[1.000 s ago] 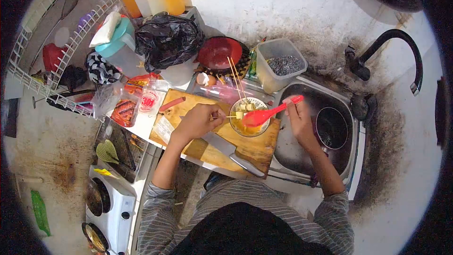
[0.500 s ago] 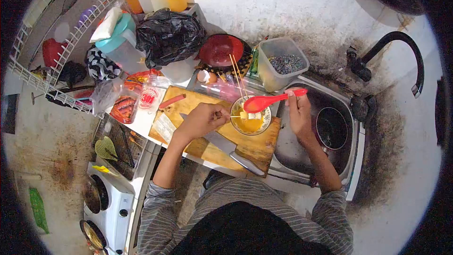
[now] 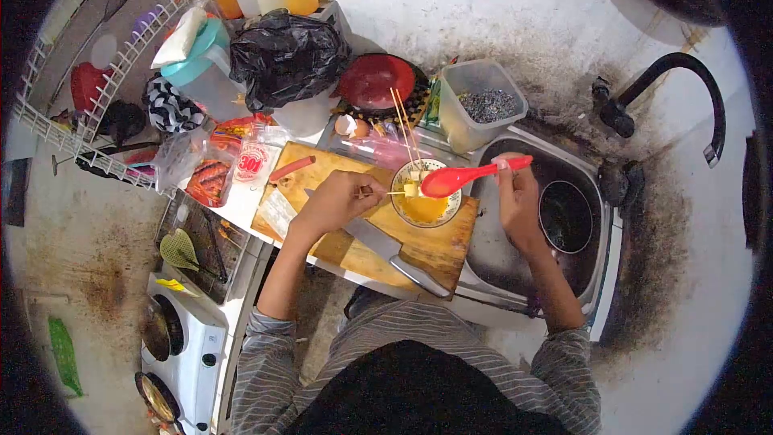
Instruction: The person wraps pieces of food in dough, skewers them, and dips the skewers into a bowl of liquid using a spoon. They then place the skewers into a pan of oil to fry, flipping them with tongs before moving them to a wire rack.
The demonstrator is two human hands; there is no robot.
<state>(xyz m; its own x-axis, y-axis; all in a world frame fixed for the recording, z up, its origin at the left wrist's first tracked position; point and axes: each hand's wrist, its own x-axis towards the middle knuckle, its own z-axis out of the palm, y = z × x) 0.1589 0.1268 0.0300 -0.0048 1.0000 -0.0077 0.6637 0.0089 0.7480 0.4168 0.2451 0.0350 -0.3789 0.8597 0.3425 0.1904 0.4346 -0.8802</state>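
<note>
My left hand (image 3: 342, 200) is closed, pinching a thin skewer (image 3: 394, 193) that points right over the bowl. Pale chunks of food (image 3: 412, 187) are threaded on its end. My right hand (image 3: 519, 201) grips the handle of a red spoon (image 3: 441, 183), whose scoop is over the bowl beside the chunks and partly covers them. The patterned bowl (image 3: 394, 211) holds yellow-orange liquid (image 3: 424, 209), perhaps beaten egg. Two more skewers (image 3: 404, 125) lean in it, slanting up past its far rim. Beneath is a wooden cutting board (image 3: 354, 262) with a knife (image 3: 419, 275) and a sausage (image 3: 292, 169).
Cracked eggshells (image 3: 346, 126) and a red dish (image 3: 376, 80) lie behind the board. A sink (image 3: 499, 254) with a dark pan (image 3: 566, 217) and a black faucet (image 3: 692, 64) is at right. A stove (image 3: 189, 354) stands lower left, below a wire rack (image 3: 105, 117).
The spoon has shifted slightly right and tipped, so the orange liquid seen in its scoop no longer shows. The skewered chunks have moved a little left and up.
</note>
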